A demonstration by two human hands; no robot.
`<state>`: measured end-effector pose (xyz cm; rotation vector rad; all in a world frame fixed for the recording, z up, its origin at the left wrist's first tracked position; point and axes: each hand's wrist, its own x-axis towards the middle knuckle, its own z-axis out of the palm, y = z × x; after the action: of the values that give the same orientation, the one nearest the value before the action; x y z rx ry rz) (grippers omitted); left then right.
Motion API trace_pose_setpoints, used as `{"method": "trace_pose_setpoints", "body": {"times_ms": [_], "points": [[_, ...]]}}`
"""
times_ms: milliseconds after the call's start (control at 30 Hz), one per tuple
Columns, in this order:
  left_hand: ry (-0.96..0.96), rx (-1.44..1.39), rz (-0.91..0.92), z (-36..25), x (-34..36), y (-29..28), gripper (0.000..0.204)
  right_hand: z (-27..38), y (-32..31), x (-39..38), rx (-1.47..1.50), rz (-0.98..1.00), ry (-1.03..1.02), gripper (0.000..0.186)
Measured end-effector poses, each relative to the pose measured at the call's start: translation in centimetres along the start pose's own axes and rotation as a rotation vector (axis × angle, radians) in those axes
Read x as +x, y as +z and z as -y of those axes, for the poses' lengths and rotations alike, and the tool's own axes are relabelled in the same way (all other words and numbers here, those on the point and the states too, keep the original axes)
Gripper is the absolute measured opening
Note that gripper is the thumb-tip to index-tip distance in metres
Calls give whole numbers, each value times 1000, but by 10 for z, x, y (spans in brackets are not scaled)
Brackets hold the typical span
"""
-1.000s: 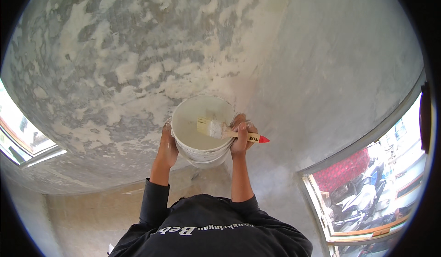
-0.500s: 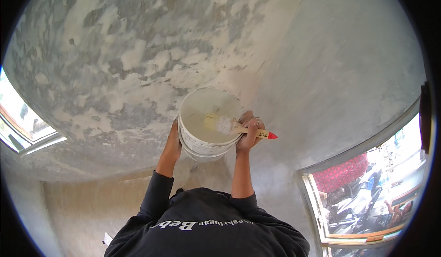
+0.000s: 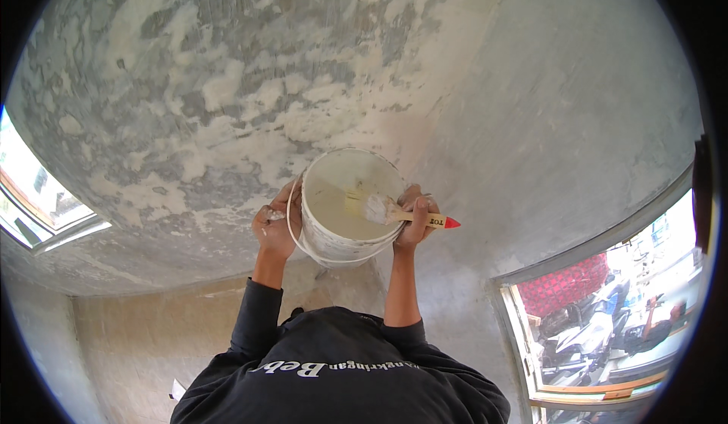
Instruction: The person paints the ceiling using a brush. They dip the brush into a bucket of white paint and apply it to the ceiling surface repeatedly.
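A white plastic bucket [image 3: 318, 243], its outside smeared, is held up in front of my chest with its mouth facing me. Pale liquid seems to lie inside it. My left hand [image 3: 274, 225] is curled against the bucket's left side, white smears on its fingers; the wire handle [image 3: 290, 215] hangs beside it. At the right rim, my right hand [image 3: 415, 215] grips a paintbrush [image 3: 436, 221] by its pale wooden handle, which has a red tip. The brush's whitened bristles point left over the bucket's mouth. Some right fingers lie behind the rim, partly hidden.
A patchy grey-and-white plastered wall [image 3: 250, 67] spreads ahead, meeting a smoother grey wall [image 3: 576, 113] on the right. On the left is a bright window [image 3: 45, 189]. Through a wood-framed opening [image 3: 523, 340] at lower right, motorbikes [image 3: 591, 325] and red patterned cloth [image 3: 561, 284] show.
My left hand has shifted outward and its fingers have curled at the bucket's side. The wire handle has swung out to the left. Bucket and brush moved slightly right.
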<state>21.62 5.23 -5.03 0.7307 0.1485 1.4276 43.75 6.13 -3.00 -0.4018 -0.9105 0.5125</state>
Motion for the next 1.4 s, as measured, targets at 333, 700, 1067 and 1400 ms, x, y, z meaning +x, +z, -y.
{"method": "trace_pose_setpoints", "body": {"times_ms": [333, 700, 1067, 1400], "points": [[229, 477, -13, 3, -1, 17, 89, 5, 6, -6, -22, -13, -25, 34], [118, 582, -259, 3, 12, 21, 63, 0, 10, -27, -295, 150, -137, 33], [86, 642, -332, 0, 19, 24, 73, 30, 9, -18, -353, -130, 303, 30], [69, 600, -309, -1, 16, 26, 67, 50, 26, 2, -901, 439, 439, 29]]}}
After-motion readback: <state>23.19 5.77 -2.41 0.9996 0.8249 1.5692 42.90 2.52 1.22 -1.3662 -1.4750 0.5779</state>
